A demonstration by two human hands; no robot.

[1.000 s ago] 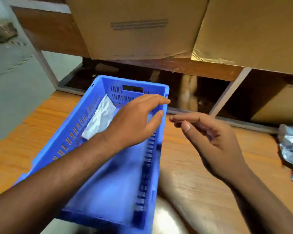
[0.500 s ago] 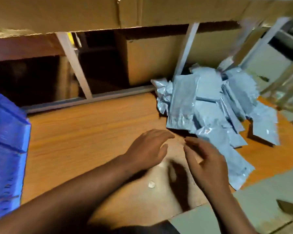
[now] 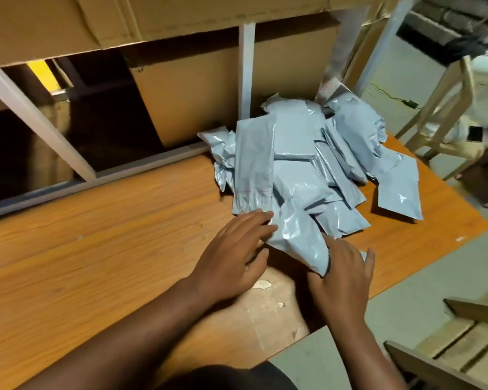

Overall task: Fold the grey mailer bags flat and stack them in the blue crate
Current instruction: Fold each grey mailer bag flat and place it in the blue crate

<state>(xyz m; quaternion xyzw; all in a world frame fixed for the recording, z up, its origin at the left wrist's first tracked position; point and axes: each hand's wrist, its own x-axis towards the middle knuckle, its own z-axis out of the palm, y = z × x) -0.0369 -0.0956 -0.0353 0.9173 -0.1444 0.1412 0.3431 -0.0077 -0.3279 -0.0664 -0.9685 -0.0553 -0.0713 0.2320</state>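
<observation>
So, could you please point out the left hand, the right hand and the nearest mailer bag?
left hand (image 3: 231, 257), head view, back of hand
right hand (image 3: 343, 277), head view, back of hand
nearest mailer bag (image 3: 299, 235), head view, crinkled middle

Grey mailer bags (image 3: 307, 164): crumpled, glossy, overlapping heap on wooden tabletop, nearest bag's end under both hands' fingertips.

bare table (image 3: 96, 249) left of mailer pile (image 3: 307, 164), cardboard box (image 3: 209, 94) blocking behind
</observation>
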